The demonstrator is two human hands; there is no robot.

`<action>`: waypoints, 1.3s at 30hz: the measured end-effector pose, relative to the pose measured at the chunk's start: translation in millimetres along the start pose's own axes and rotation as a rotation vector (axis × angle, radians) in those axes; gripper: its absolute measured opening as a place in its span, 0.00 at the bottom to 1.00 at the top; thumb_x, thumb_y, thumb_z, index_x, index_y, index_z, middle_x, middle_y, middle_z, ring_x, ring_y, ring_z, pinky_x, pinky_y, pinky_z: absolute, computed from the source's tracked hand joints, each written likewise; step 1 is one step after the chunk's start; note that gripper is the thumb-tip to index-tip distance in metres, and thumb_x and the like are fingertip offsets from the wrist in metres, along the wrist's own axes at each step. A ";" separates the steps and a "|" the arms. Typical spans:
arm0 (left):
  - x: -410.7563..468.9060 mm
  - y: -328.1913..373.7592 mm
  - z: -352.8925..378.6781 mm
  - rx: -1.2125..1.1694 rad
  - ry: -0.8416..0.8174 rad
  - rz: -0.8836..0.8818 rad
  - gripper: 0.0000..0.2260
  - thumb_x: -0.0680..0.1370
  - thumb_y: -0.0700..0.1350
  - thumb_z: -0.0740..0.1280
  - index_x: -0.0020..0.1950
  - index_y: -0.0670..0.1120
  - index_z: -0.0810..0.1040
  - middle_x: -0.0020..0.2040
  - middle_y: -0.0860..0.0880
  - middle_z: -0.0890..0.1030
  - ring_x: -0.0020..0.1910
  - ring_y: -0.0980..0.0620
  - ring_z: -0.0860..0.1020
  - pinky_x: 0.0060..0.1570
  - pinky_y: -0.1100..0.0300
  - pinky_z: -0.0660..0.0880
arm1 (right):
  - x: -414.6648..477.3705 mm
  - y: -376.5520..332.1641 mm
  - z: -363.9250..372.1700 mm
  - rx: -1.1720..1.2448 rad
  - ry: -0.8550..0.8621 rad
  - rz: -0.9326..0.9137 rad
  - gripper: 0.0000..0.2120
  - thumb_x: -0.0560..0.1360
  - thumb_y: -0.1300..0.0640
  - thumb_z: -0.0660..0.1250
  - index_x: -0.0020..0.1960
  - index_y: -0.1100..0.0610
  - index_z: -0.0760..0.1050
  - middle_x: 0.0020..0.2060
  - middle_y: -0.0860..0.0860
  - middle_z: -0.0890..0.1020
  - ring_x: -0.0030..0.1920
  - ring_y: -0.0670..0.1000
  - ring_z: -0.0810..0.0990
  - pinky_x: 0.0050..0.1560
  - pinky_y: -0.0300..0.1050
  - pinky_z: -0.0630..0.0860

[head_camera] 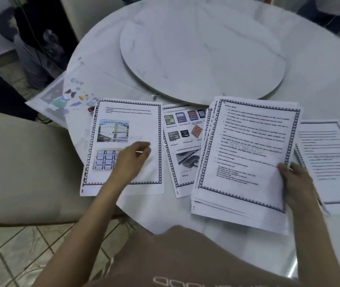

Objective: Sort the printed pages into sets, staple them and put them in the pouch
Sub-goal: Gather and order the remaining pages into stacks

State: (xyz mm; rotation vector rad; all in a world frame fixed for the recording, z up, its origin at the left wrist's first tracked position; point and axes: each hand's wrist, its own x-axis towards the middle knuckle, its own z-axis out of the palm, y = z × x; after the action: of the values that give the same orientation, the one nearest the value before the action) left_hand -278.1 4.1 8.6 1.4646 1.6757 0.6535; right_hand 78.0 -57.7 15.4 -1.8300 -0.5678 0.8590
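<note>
A thick stack of printed pages (245, 154) with a dark patterned border lies tilted in front of me; my right hand (297, 183) grips its right edge, thumb on top. My left hand (131, 160) rests with relaxed fingers on a separate page with a building picture (123, 129) at the left. Between them lies a page showing memory cards (182, 141). A text-only page pile (330, 162) sits at the far right, partly under the stack. A clear pouch with a colourful print (65, 94) lies at the table's left edge. A small red object (91, 109) peeks out beside it.
The round white marble table (320, 79) carries a raised turntable disc (202, 50) in its middle. A beige chair seat (26, 162) stands at the left, tiled floor below. Dark furniture is at the upper left.
</note>
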 end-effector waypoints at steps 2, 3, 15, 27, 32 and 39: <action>-8.1 17.2 24.2 0.019 -0.075 0.051 0.14 0.79 0.45 0.62 0.63 0.45 0.74 0.54 0.50 0.79 0.48 0.53 0.76 0.42 0.74 0.70 | 0.7 1.0 1.0 0.036 -0.035 0.007 0.04 0.76 0.62 0.63 0.47 0.57 0.76 0.46 0.52 0.80 0.38 0.46 0.79 0.30 0.29 0.75; -11.2 26.1 34.5 0.010 -0.111 0.062 0.14 0.79 0.46 0.61 0.65 0.46 0.73 0.54 0.51 0.78 0.48 0.54 0.75 0.38 0.76 0.68 | 1.8 2.2 1.3 0.056 -0.055 0.012 0.04 0.76 0.62 0.64 0.45 0.55 0.77 0.44 0.50 0.82 0.39 0.46 0.81 0.31 0.30 0.76; -17.3 45.3 78.0 -0.276 -0.193 -0.121 0.14 0.81 0.43 0.56 0.50 0.33 0.74 0.39 0.41 0.73 0.36 0.49 0.67 0.39 0.57 0.64 | -3.0 3.5 8.5 0.178 -0.222 -0.003 0.05 0.76 0.62 0.64 0.51 0.60 0.76 0.41 0.49 0.83 0.37 0.43 0.82 0.39 0.35 0.79; -33.1 40.3 100.5 -0.374 -0.025 -0.260 0.18 0.73 0.48 0.71 0.30 0.46 0.65 0.28 0.49 0.66 0.27 0.53 0.60 0.28 0.62 0.59 | 11.3 17.9 -19.4 0.012 -0.265 -0.104 0.03 0.76 0.61 0.65 0.46 0.58 0.77 0.37 0.51 0.81 0.31 0.40 0.79 0.33 0.32 0.76; -39.2 29.9 107.8 -0.285 0.077 -0.256 0.19 0.75 0.47 0.69 0.31 0.45 0.62 0.29 0.50 0.61 0.29 0.51 0.59 0.32 0.59 0.56 | 33.4 18.2 -49.5 -0.032 -0.200 -0.126 0.03 0.76 0.60 0.65 0.48 0.57 0.77 0.39 0.53 0.81 0.37 0.48 0.79 0.38 0.36 0.78; -42.5 20.6 104.3 -0.210 0.128 -0.285 0.08 0.78 0.45 0.64 0.43 0.42 0.74 0.33 0.51 0.71 0.33 0.54 0.69 0.33 0.61 0.65 | 69.4 5.6 -101.8 0.057 -0.024 -0.085 0.04 0.75 0.61 0.66 0.49 0.59 0.77 0.38 0.47 0.81 0.41 0.49 0.78 0.41 0.34 0.78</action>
State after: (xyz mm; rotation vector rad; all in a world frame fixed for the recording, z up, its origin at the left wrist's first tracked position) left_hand -179.7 -45.7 -22.1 1.0307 1.8099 0.7507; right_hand 200.7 -70.5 15.0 -1.7340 -0.6260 0.8322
